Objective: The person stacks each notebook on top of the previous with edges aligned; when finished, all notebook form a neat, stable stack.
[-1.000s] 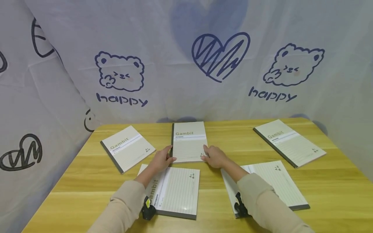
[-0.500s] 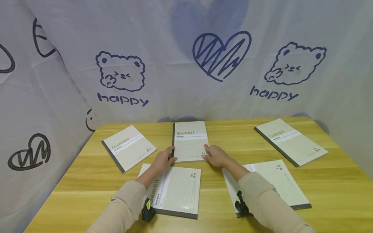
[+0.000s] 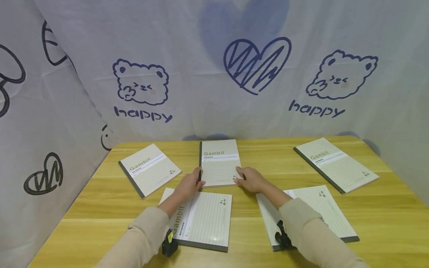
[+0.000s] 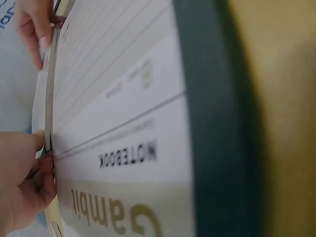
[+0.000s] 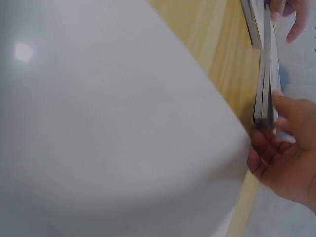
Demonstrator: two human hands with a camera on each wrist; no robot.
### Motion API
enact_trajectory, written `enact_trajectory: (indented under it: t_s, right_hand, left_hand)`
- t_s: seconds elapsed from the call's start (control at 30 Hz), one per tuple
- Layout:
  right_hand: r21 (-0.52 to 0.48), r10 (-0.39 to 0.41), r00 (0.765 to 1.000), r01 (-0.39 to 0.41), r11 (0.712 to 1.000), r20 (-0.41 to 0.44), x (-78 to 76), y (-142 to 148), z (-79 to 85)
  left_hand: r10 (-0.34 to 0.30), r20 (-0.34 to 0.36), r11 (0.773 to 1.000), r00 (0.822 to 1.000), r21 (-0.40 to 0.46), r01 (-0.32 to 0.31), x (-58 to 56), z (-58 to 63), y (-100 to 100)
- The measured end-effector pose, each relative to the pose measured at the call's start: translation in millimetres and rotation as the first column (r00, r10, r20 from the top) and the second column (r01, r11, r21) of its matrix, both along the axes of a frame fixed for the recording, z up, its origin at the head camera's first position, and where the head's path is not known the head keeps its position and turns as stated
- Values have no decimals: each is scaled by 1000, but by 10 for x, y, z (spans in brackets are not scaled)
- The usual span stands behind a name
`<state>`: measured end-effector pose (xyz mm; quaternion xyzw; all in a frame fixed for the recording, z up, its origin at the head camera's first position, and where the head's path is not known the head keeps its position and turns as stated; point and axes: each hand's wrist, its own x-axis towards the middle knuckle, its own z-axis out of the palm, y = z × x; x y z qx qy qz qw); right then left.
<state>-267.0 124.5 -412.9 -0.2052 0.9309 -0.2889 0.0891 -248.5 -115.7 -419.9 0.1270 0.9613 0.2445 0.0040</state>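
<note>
A white notebook (image 3: pixel 219 163) marked "Gambit", with a dark spine on its left, lies at the back middle of the table. My left hand (image 3: pixel 188 185) grips its near left corner, thumb on the cover and fingers along the spine side. At the near right corner my right hand (image 3: pixel 251 180) pinches it, thumb on top. In the right wrist view the notebook's edge (image 5: pixel 264 89) shows two layers, one upon the other, with the right hand (image 5: pixel 291 153) around the end. The left wrist view shows the left hand (image 4: pixel 22 180) at the edge, behind a nearer notebook (image 4: pixel 118 113).
One notebook (image 3: pixel 151 169) lies angled at the back left, another (image 3: pixel 335 163) at the back right. Under my forearms lie a front left notebook (image 3: pixel 207 219) and a front right notebook (image 3: pixel 318 212). A printed white cloth (image 3: pixel 197 96) hangs behind the wooden table (image 3: pixel 90 223).
The view has shifted slightly, so everything appears a little farther right. Both hands keep their hold on the middle notebook, which stays in place.
</note>
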Motion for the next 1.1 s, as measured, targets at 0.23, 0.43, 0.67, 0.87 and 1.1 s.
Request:
enact_trajectory:
  t_s: [0.23, 0.43, 0.67, 0.87, 1.1]
  right_hand:
    - [-163, -25, 993, 7, 987, -111, 92, 267, 116]
    - [-208, -54, 974, 6, 978, -222, 247, 474, 255]
    - [-249, -69, 947, -11, 968, -312, 393, 732, 230]
    - [-187, -53, 944, -10, 982, -325, 508, 980, 109]
    - [-127, -62, 925, 14, 992, -376, 624, 1330, -20]
  left_hand:
    - [-46, -140, 994, 989, -103, 32, 209, 252, 160]
    - [-166, -168, 985, 972, 25, 173, 364, 450, 420]
    - [-250, -87, 923, 964, 279, 264, 548, 475, 750]
    - [-283, -25, 921, 959, 273, 278, 710, 453, 996]
    - [-343, 1, 919, 939, 208, 335, 877, 331, 1231]
